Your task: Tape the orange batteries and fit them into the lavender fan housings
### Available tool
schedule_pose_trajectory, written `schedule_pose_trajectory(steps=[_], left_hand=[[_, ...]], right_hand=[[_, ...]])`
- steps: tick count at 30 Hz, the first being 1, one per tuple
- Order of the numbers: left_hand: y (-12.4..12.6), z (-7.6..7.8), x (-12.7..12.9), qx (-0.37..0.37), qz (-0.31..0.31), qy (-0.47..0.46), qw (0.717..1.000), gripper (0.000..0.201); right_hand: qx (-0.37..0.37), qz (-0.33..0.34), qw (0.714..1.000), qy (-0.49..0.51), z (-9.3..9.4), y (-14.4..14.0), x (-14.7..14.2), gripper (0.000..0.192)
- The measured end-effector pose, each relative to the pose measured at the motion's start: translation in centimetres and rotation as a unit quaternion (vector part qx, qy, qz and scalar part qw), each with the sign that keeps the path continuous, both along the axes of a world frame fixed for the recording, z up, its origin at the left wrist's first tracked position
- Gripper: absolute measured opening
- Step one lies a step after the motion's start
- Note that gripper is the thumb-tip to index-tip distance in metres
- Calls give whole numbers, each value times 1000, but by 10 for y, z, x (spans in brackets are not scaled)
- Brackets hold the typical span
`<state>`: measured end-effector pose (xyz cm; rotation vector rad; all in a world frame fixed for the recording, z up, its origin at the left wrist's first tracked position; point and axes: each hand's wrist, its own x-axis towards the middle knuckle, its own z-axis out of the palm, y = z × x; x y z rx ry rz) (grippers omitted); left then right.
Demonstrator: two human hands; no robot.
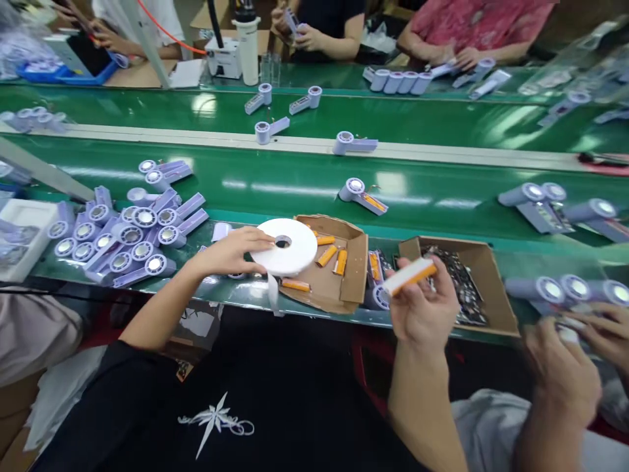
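My left hand (236, 252) grips the near-left edge of a white roll of tape (301, 249), fingers on top and thumb at the rim. A loose tape end (273, 295) hangs from the roll over the table edge. Raised in my right hand (426, 305) is an orange battery (415, 278) with a white strip along its upper face. The roll overlaps a cardboard tray (339, 292), where several orange batteries (340, 261) lie. Just behind my right hand, a lilac fan housing (380, 296) with an orange battery in its handle is partly hidden.
A cardboard box (497, 288) of small dark parts stands right of my hand. Many lilac fan housings (132, 235) are piled at left. Others ride the green conveyor belt (236, 187). A co-worker's hands (565, 367) work close at right; more people sit opposite.
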<state>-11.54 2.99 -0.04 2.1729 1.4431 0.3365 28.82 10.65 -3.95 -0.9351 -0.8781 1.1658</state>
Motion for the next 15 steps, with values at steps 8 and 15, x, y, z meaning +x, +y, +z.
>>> schedule_pose_trajectory(steps=[8, 15], left_hand=[[17, -26, 21, 49, -59, 37, 996, 41], [8, -27, -52, -57, 125, 228, 964, 60]], right_hand=[[-28, 23, 999, -17, -24, -35, 5, 65], [-43, 57, 997, -36, -23, -44, 21, 61]])
